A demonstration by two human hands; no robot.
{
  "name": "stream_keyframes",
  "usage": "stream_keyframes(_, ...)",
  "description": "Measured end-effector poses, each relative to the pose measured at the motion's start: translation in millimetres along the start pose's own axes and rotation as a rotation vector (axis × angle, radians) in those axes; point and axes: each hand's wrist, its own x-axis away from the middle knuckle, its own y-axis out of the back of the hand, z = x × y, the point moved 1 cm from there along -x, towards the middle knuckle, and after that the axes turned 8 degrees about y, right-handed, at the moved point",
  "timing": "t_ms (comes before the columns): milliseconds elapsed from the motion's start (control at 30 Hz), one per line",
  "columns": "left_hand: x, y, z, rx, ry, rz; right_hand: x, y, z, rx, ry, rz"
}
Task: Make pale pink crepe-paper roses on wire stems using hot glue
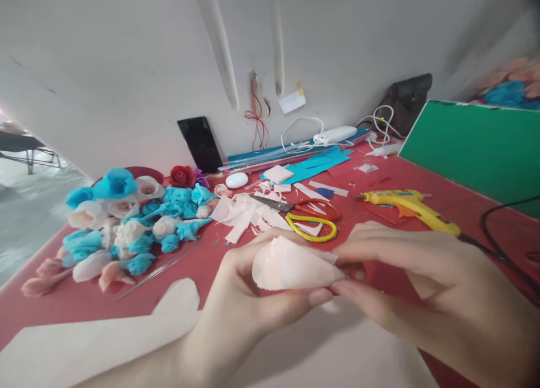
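Observation:
A pale pink paper flower (291, 264), rolled into a cone, lies on its side between my hands. My left hand (248, 298) curls around its wide end, thumb along the lower edge. At the narrow end, my right hand (405, 281) pinches the tip between thumb and fingers. Beneath both hands lies a large pale sheet (320, 343), with a cut paper petal (179, 298) at its back edge. Scissors (304, 213) with red and yellow handles rest just beyond the flower, touching paper scraps (248, 213).
Finished blue and pink paper flowers (135, 219) crowd the left side. A yellow glue gun (413, 208) with its cord lies at the right, before a green board (476, 152). Against the wall lean a phone (200, 143) and blue paper (320, 163). A white case (237, 180) sits nearby.

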Motion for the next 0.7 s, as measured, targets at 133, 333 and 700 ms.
stream_keyframes(133,-2,-2,1,0.114,0.032,0.095,3,-2,-1,-0.049,-0.052,-0.004)
stream_keyframes(333,-2,3,3,-0.037,0.065,0.049,2,2,-7,0.064,-0.018,0.033)
stream_keyframes(700,-7,5,-5,-0.466,-0.142,-0.008,7,12,-13,0.254,0.153,0.234)
